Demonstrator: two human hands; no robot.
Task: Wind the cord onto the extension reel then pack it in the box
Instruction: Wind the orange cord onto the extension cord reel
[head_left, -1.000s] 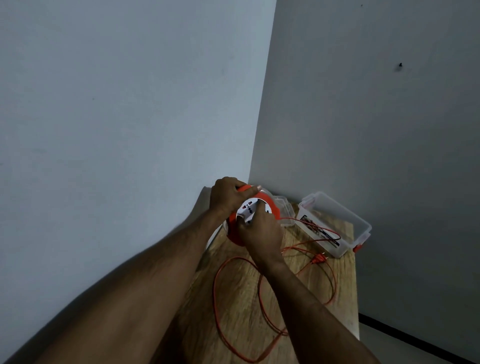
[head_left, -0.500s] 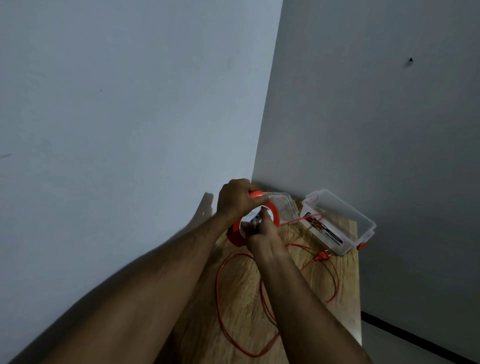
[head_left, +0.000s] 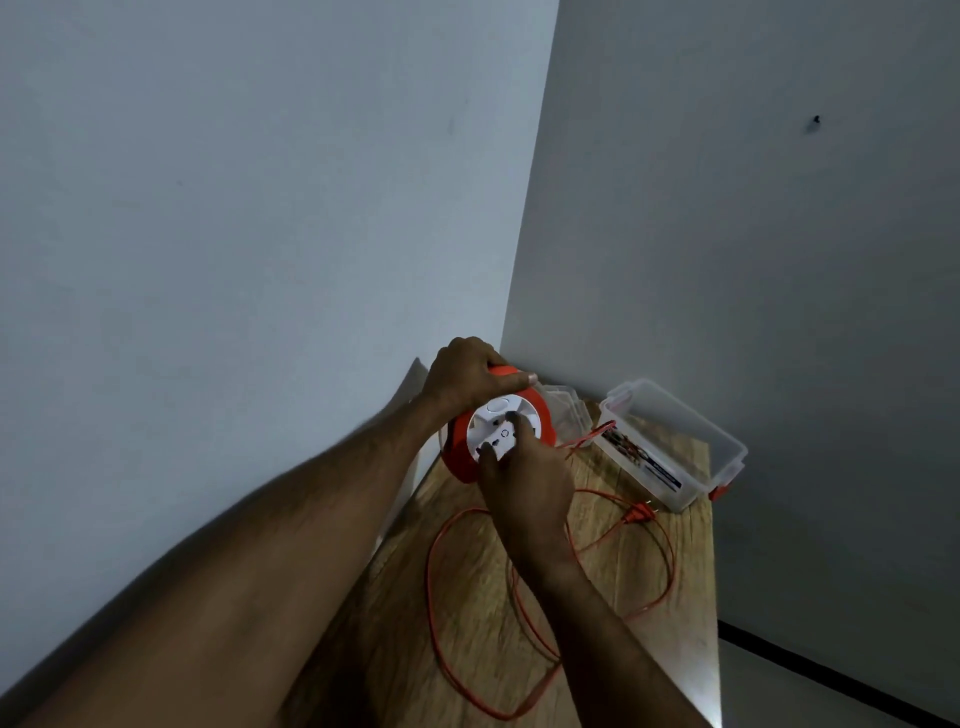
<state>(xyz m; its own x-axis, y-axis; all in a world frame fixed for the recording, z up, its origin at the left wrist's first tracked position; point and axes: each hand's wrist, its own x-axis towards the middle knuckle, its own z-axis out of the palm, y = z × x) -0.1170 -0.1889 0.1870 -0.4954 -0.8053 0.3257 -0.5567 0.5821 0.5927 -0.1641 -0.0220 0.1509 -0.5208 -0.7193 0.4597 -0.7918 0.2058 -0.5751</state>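
Note:
An orange extension reel (head_left: 460, 452) with a white socket face (head_left: 501, 423) is held up on edge above the far left of a wooden table (head_left: 613, 582). My left hand (head_left: 465, 375) grips its orange rim from the top. My right hand (head_left: 524, 486) pinches the white face between thumb and fingers. The loose orange cord (head_left: 434, 582) lies in loops on the table, with its plug (head_left: 640, 514) near the box. A clear plastic box (head_left: 675, 441) with an orange latch stands open at the far right.
The clear lid (head_left: 569, 410) lies behind the reel in the corner. Grey walls close in on the left and behind. The table's right edge drops to the floor, where a dark strip (head_left: 831, 670) runs.
My right hand has turned on the white face, which now shows more fully. The left hand keeps its grip on the rim. The cord loops have shifted slightly.

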